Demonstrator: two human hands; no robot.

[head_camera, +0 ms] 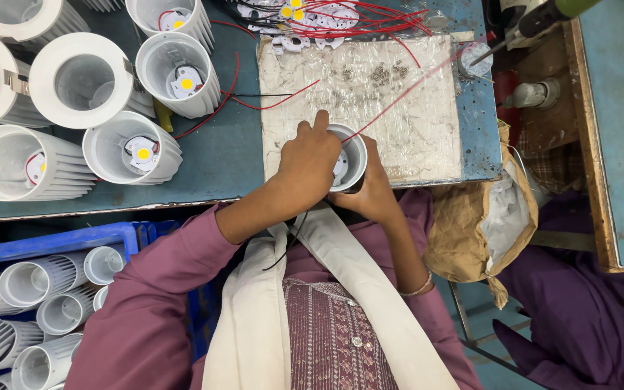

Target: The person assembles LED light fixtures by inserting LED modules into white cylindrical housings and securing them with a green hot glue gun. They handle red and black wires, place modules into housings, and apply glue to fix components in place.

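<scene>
While red wires (399, 94) trail away from it, a white finned lamp housing (348, 155) sits on the padded board (427, 137) of the blue bench (218, 159), clasped from its right side by the right hand (373, 191). The left hand (310, 162) reaches over its rim, fingers (321, 121) bunched together inside. The housing looks rigid, ribbed for grip and moderately light; its outer wall seems the safest hold. Beyond the left fingers stand seven more housings (131, 152); about eight lie in a blue crate (74, 238) below.
</scene>
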